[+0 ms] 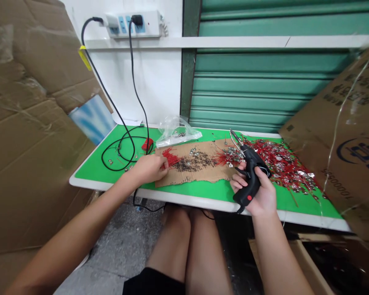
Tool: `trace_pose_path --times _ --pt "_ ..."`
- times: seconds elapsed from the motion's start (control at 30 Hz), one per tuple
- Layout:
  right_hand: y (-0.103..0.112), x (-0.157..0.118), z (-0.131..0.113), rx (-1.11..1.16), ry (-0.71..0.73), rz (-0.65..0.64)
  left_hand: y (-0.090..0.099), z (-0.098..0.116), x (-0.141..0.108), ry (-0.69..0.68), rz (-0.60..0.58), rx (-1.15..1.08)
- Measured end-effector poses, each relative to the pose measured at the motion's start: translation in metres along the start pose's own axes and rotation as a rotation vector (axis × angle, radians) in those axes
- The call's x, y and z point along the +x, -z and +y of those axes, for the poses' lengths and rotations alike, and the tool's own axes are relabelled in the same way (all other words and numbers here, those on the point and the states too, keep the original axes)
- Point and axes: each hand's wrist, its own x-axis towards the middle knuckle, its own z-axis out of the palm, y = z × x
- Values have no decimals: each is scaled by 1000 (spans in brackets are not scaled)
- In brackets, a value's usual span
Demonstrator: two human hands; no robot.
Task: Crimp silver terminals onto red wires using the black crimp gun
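My left hand is at the left end of a scorched cardboard strip, its fingers closed at the edge of a bunch of red wires; what they pinch is too small to make out. In my right hand is a black soldering gun, its metal tip pointing up and to the left above the cardboard. Small metal pieces lie on the middle of the strip. Red wires with metal pieces lie at its right end, beside a large pile of the same.
The green table top has a white edge. A clear plastic bag, a red object and looped black cable lie at the back and left. Cardboard boxes stand on both sides. A power strip hangs on the wall.
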Motion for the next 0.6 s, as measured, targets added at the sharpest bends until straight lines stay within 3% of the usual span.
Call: trace_pose_path --times 0.2,0.4,0.6 --pt "-2 -4 -1 -75 36 -7 -13 -4 5 -64 13 -44" --pt "-4 -4 0 -94 58 -11 -13 4 4 -154 186 -117" --pt "-4 -4 0 -36 45 43 -8 16 16 -130 128 -421"
